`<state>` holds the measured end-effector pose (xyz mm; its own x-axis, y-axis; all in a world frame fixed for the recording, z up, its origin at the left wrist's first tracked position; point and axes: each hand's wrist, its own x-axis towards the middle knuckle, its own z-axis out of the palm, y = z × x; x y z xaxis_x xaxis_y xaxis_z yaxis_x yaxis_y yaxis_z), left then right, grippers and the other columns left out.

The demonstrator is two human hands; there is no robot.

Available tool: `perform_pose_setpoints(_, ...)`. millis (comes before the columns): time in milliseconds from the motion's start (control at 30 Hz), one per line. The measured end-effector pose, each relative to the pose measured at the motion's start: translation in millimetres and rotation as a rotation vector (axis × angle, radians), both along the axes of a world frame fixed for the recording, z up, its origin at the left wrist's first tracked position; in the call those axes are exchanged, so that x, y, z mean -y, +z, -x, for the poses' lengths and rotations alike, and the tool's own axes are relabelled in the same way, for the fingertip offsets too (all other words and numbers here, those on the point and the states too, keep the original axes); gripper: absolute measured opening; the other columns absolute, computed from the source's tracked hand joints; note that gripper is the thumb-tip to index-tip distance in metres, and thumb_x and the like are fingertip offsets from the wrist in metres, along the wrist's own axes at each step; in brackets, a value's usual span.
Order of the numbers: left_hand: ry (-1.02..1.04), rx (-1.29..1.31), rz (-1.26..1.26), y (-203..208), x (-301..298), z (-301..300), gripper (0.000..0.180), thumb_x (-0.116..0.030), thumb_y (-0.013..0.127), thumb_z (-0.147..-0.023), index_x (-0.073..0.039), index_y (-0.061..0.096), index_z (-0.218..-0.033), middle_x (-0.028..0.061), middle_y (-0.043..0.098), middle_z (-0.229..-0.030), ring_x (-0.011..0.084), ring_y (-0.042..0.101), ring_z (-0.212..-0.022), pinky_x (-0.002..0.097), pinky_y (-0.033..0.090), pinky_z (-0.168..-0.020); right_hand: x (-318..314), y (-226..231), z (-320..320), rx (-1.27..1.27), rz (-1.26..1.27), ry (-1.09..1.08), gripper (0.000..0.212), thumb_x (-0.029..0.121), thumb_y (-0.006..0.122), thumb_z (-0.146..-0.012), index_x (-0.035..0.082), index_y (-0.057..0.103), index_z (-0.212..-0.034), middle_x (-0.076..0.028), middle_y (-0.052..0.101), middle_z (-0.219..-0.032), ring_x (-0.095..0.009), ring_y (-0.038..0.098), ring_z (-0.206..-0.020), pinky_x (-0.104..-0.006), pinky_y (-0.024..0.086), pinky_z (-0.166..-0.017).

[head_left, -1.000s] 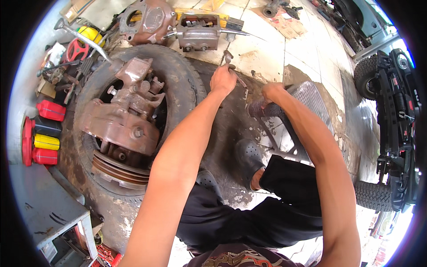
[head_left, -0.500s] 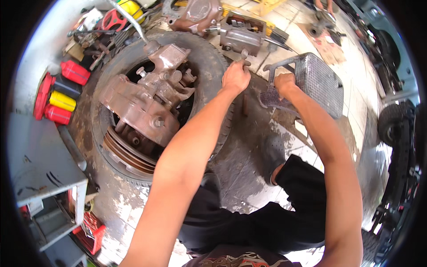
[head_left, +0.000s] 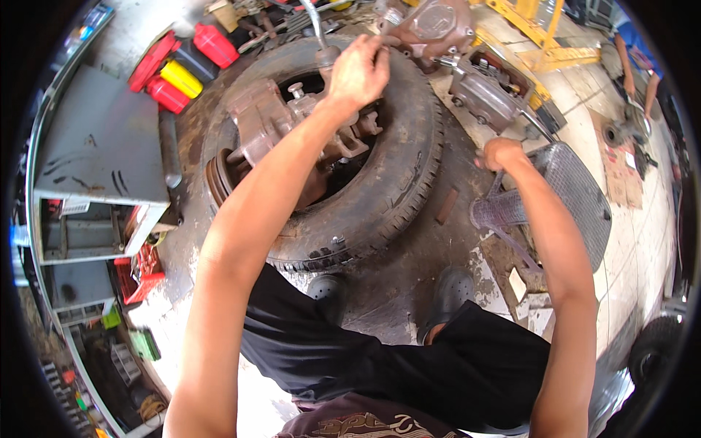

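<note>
My left hand [head_left: 359, 73] is closed, raised over the rusty gearbox assembly [head_left: 270, 120], beside its upright lever [head_left: 315, 25]. A short metal piece [head_left: 391, 20] shows just past its fingertips; I cannot tell whether the fingers hold it. The gearbox rests inside a large tyre [head_left: 409, 146] lying flat, and my left forearm covers part of it. My right hand [head_left: 504, 155] is curled shut over the upper leg of a grey-purple plastic stool [head_left: 577, 197] tipped on its side. What those fingers hold, if anything, is hidden.
Beyond the tyre sit a round metal housing [head_left: 438, 29] and an open gear case [head_left: 493, 91]. A grey metal cabinet [head_left: 102, 139] and red, yellow and black bottles [head_left: 182, 77] stand at left. Another person's hands [head_left: 642, 91] work on parts at far right.
My left hand has moved from beside the tyre's right edge to over the gearbox. My right hand has shifted to the stool's upper leg end. The view has turned left.
</note>
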<state>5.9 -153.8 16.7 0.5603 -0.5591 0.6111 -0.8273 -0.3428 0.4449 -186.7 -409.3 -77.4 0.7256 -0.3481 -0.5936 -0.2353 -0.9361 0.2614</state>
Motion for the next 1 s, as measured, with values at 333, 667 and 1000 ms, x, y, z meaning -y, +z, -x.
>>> perform_pose_setpoints(333, 0.527, -0.054, -0.135, -8, -77, -22, 0.033, -0.032, 0.058, -0.097, -0.013, 0.070, -0.120, 0.0166, 0.066, -0.114, 0.0408, 0.065, -0.106, 0.0492, 0.051, -0.093, -56, -9, -155, 0.739, -0.864, 0.682, 0.040, 0.033, 0.037, -0.109, 0.000, 0.058, -0.108, -0.028, 0.065, -0.087, -0.043, 0.066, -0.079, -0.0549, 0.049, -0.070)
perform_pose_setpoints(667, 0.595, -0.198, -0.249, -25, -115, 8, 0.033, -0.031, 0.063, -0.095, -0.015, 0.069, -0.123, 0.0141, 0.065, -0.116, 0.0356, 0.067, -0.105, 0.0469, 0.054, -0.092, -147, 33, -130, 1.099, -0.840, 0.309, 0.028, 0.018, 0.061, -0.098, 0.000, 0.064, -0.119, -0.025, 0.064, -0.122, -0.046, 0.064, -0.109, -0.0511, 0.054, -0.092)
perform_pose_setpoints(1000, 0.372, 0.083, -0.179, -28, -97, -27, 0.030, -0.027, 0.066, -0.093, -0.007, 0.069, -0.115, 0.0126, 0.063, -0.102, 0.0330, 0.065, -0.100, 0.0467, 0.051, -0.090, -152, 23, -108, 1.402, -0.845, 0.294, 0.018, 0.007, 0.071, -0.091, 0.004, 0.071, -0.109, -0.014, 0.066, -0.104, -0.036, 0.067, -0.097, -0.0437, 0.054, -0.084)
